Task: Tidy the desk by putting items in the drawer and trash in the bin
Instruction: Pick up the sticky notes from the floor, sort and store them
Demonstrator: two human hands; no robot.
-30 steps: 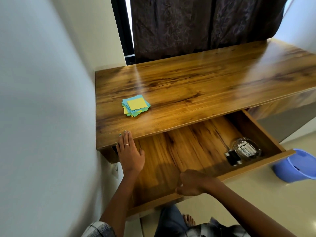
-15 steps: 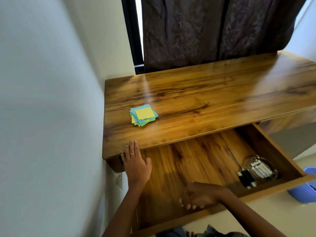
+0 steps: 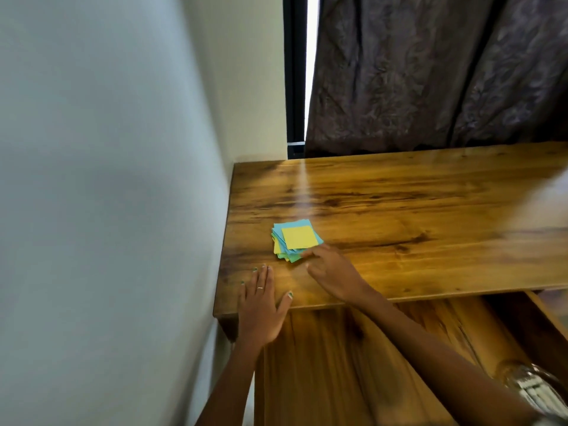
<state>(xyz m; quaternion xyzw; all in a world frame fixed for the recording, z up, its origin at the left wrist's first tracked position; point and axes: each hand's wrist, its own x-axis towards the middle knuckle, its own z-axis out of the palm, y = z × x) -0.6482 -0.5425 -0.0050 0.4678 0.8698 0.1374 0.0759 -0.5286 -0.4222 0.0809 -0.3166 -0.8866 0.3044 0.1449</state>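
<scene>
While the left hand (image 3: pixel 261 305) lies flat on the front corner of the wooden counter (image 3: pixel 415 210), its fingers are straight and spread a little, and it holds nothing (one finger has a thin ring on it). The right hand (image 3: pixel 330 272) reaches across the counter to a small pile of sticky notes (image 3: pixel 295 239). Its fingertips touch the near edge of the pile, and the fingers are bent a little, but I cannot tell if they have hold of the notes. The pile is messy, with blue and green sheets below and a yellow sheet on top. It sits on the left part of the counter, near the white wall (image 3: pixel 107 195). Under the counter the drawer (image 3: pixel 353 364) is pulled out, right below both arms. A clear glass dish (image 3: pixel 531 385) sits at the right side of the drawer, and it looks blurry. Behind the counter hangs a dark curtain (image 3: pixel 430 72).
</scene>
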